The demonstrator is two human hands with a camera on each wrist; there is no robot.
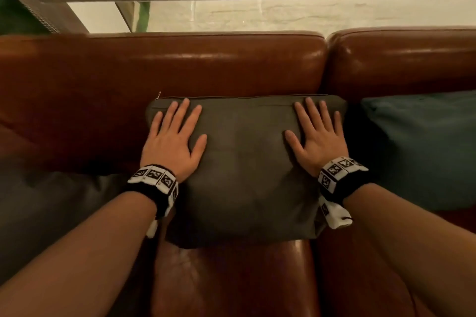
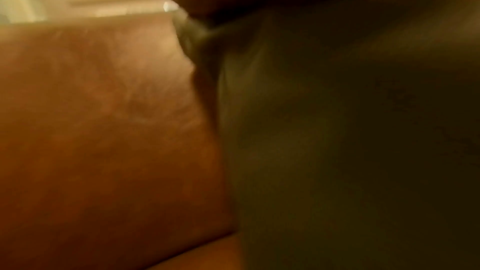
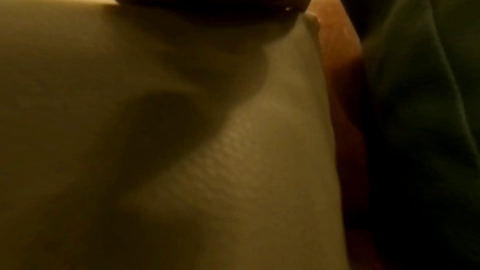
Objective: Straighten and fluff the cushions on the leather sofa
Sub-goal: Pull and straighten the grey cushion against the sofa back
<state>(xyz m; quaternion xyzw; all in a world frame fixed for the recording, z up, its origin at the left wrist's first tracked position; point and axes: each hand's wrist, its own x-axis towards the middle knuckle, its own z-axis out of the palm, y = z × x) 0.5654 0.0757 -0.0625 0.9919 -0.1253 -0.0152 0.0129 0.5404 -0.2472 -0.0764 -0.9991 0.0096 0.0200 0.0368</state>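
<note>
An olive-grey cushion (image 1: pixel 244 162) leans against the backrest of the brown leather sofa (image 1: pixel 180 67), its zip edge up. My left hand (image 1: pixel 172 136) lies flat on the cushion's upper left part, fingers straight and spread. My right hand (image 1: pixel 318 134) lies flat on its upper right part in the same way. The left wrist view is blurred and shows the grey cushion (image 2: pixel 350 130) beside brown leather (image 2: pixel 103 110). In the right wrist view, the grey cushion (image 3: pixel 182 130) fills most of the frame under my palm.
A teal cushion (image 1: pixel 422 147) leans on the sofa right of the grey one, close to my right wrist; it shows dark (image 3: pixel 420 89) in the right wrist view. A dark grey cushion (image 1: pixel 51 208) lies at the left. A pale wall and ledge run behind the backrest.
</note>
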